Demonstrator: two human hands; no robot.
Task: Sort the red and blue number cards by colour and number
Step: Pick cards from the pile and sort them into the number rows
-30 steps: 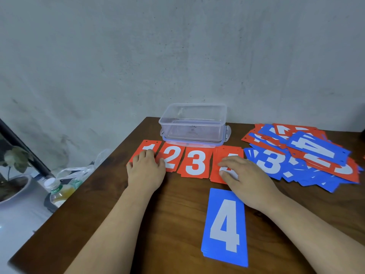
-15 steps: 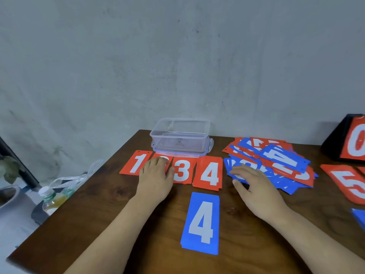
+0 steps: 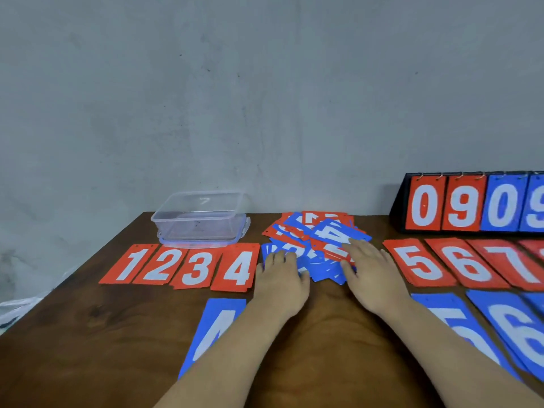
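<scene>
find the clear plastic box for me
Head view, left of centre: the box stands at the table's back edge, just behind the red 2 and red 3.

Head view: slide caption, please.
Left hand and right hand rest on unsorted card pile between red 1-4 row and red 5-7 row.

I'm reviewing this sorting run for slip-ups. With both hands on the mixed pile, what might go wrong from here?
1. The mixed pile sits tight between the red 4 and red 5. If the left hand and right hand spread it, loose cards may slide onto those sorted cards.
2. The left forearm crosses over the blue 4, so pulling back might drag it askew.
</scene>
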